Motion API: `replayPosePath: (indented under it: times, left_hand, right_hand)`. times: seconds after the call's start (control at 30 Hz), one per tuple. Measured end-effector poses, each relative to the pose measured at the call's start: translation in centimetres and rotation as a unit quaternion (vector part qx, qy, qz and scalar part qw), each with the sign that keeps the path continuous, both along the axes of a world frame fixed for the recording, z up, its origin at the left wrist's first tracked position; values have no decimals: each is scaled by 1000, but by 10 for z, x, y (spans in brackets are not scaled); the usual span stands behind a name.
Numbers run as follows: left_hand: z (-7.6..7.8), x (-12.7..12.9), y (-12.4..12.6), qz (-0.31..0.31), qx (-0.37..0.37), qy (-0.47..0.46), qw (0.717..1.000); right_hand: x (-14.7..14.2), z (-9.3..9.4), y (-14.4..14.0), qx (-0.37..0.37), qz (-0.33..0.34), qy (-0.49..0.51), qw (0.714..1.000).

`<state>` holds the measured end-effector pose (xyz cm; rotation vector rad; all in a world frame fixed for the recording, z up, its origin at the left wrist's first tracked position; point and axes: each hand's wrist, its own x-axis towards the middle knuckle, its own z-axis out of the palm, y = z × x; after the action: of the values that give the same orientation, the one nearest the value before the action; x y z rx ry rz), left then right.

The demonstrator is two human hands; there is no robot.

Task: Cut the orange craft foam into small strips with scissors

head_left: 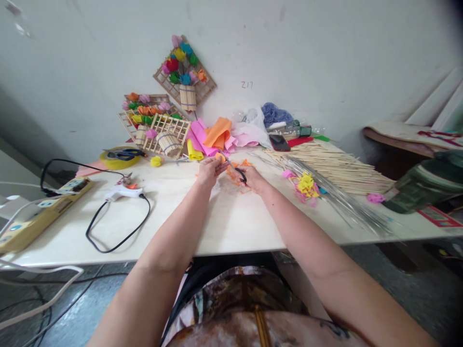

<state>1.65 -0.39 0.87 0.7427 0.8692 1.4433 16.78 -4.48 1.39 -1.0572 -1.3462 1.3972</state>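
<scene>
In the middle of the table, my left hand [210,170] is closed on a small piece of orange crepe paper [219,156]. My right hand [253,178] grips a pair of scissors with dark handles [241,175]; the blades point up and left toward the orange piece. Whether the blades touch the paper is too small to tell. Orange paper scraps [247,163] lie under and around both hands. Behind them rest an orange crepe sheet [219,132] and a pink crepe sheet [200,137].
Left are a white glue gun [125,193], a yellow power strip [43,215], yellow tape [121,161] with blue-handled scissors [125,153] on it. Flower lattices [170,130] lean on the wall. Right are wooden sticks [336,168], wires [347,212], a phone [279,142] and a green bottle [423,185].
</scene>
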Motion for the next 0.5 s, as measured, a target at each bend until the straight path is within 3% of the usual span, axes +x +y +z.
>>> replayPosePath:
  times: [0.3, 0.4, 0.5]
  left_hand:
    - [-1, 1, -2, -72, 22, 49, 996]
    - [-2, 0, -1, -85, 36, 71, 993]
    - [-3, -2, 0, -102, 49, 92, 989]
  right_hand:
    - [13, -6, 15, -21, -125, 4, 992]
    - [15, -4, 14, -24, -116, 11, 993]
    - [19, -2, 12, -20, -63, 19, 998]
